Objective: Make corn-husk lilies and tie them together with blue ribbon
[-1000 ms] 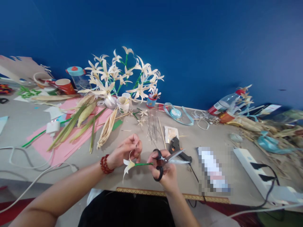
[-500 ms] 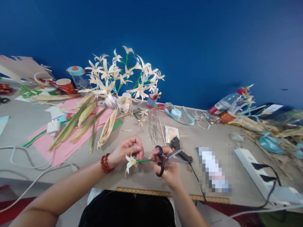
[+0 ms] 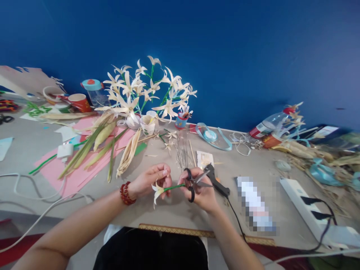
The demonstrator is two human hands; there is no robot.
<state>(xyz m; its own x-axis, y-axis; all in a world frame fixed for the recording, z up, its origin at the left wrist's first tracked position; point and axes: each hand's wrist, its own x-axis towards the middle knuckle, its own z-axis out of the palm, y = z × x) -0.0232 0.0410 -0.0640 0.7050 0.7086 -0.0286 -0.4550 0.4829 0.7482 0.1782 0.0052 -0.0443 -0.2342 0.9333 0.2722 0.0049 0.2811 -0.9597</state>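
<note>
Scissors [image 3: 193, 183] with dark handles hang on the fingers of my right hand [image 3: 204, 195], their blades apart and pointing right. The fingertips of this hand also pinch the end of the green stem [image 3: 174, 186] of a pale handmade flower [image 3: 158, 192]. That flower lies sideways, its petals to the left, just below my left hand [image 3: 157, 178]. My left thumb and fingers are pressed together near the stem; anything small between them is too hard to make out. A red bead bracelet [image 3: 127, 193] circles the left wrist.
Finished white flowers [image 3: 129, 107] stand in cups along the blue wall. Pink paper [image 3: 53, 170] and corn husks [image 3: 128, 153] lie to the left. A glue gun [image 3: 218, 182] rests behind my right hand, near loose wires [image 3: 183, 150]. A power strip [image 3: 300, 206] sits at right.
The flower and my right hand have shifted slightly right. The scissors have turned a little in the right hand, and their blades now point more downward. My left hand stays nearly where it was.
</note>
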